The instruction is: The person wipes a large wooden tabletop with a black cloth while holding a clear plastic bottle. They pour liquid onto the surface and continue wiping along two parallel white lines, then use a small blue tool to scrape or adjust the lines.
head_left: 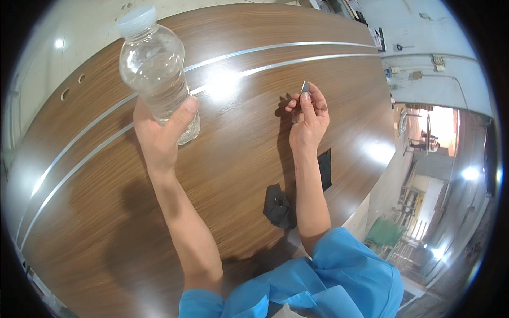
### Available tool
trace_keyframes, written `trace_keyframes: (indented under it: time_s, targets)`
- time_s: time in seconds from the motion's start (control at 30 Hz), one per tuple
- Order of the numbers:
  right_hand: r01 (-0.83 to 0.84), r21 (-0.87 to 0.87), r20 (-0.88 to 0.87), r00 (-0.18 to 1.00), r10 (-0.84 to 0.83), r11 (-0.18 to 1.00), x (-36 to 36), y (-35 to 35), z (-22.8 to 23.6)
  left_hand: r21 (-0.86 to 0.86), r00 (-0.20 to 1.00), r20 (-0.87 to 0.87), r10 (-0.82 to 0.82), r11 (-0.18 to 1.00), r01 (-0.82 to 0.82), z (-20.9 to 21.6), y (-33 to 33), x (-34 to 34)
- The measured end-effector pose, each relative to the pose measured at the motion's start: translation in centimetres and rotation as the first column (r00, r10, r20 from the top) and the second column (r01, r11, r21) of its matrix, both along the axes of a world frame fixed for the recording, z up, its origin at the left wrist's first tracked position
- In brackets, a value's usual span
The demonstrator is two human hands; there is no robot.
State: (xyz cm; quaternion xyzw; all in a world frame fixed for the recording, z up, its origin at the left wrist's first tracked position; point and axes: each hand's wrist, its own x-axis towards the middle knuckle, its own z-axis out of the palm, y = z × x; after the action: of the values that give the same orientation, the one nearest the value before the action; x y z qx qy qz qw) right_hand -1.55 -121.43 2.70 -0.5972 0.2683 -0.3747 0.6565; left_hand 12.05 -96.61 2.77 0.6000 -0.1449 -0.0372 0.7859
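Observation:
My left hand (161, 135) is wrapped round a clear plastic bottle (154, 66) with a whitish cap, partly filled with clear liquid. The bottle leans a little to the left above the table, and its lower part is partly behind my thumb. In my right hand (309, 116), thumb and fingertips pinch a small flat piece (305, 87), dark with a bright edge; most of it is covered, and its kind cannot be made out. A crumpled black item (278, 206), perhaps a pouch, lies on the table left of my right forearm.
The brown wood-grain table (238, 153) has two silver strips running across it and two small oval holes at its far left. Another flat black item (325, 169) lies right of my right forearm. Beyond the right edge stands a green chair (386, 232).

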Motion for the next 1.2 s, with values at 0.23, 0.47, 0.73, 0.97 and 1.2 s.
trace_keyframes:
  time_s: [0.23, 0.47, 0.73, 0.97, 1.2]
  targets:
    - [-0.024, 0.048, 0.135, 0.991, 0.017, 0.999, -0.2, -1.0, -2.3, -0.304, 0.962, -0.072, -0.261, 0.925, 0.228, -0.7, -1.4, -1.4]
    - [-0.143, 0.267, 0.099, 0.988, 0.120, 0.953, -0.8, -1.4, -1.2, 0.059, 0.939, -0.208, -0.273, 0.955, 0.291, 2.2, 4.3, -8.6]
    - [-0.035, -0.264, -0.359, 0.931, -0.064, 0.964, -8.9, -1.8, -0.6, 0.673, 0.911, -0.189, -0.366, 0.628, 0.391, 7.8, 7.6, -11.4]
    - [-0.059, -0.748, -0.470, 0.751, -0.465, 0.661, -15.4, -5.2, 1.1, 0.945, 0.928, -0.166, -0.333, 0.214, 0.246, 10.2, 3.8, -9.8]
    - [-0.435, -0.606, -0.753, 0.584, -0.304, 0.666, -22.7, 6.8, 2.8, 0.986, 0.891, -0.162, -0.425, -0.102, 0.131, 10.8, 1.0, -7.5]
